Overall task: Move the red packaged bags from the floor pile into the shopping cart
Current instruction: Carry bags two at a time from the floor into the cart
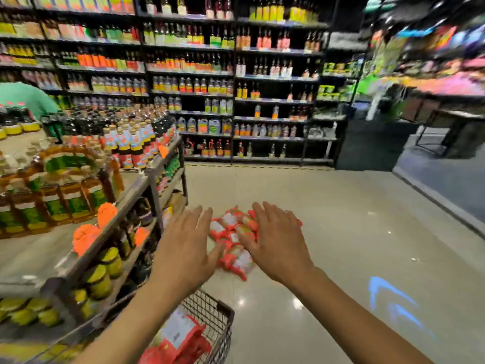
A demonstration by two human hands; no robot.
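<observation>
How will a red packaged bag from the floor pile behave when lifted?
Probably floppy: the red packaged bags lie slumped and overlapping on the floor. Possibly slippery: the wrap looks like smooth film. Unlikely to roll, since they lie flat.

Left hand [183, 248], right hand [278, 243]: two. Shopping cart [214, 310]: one. Red bags [183, 340] in cart: at least two. Floor pile [232, 223]: one.

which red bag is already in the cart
The red bag inside the wire shopping cart, at the bottom of the view; all the others lie in the floor pile farther ahead.
</observation>
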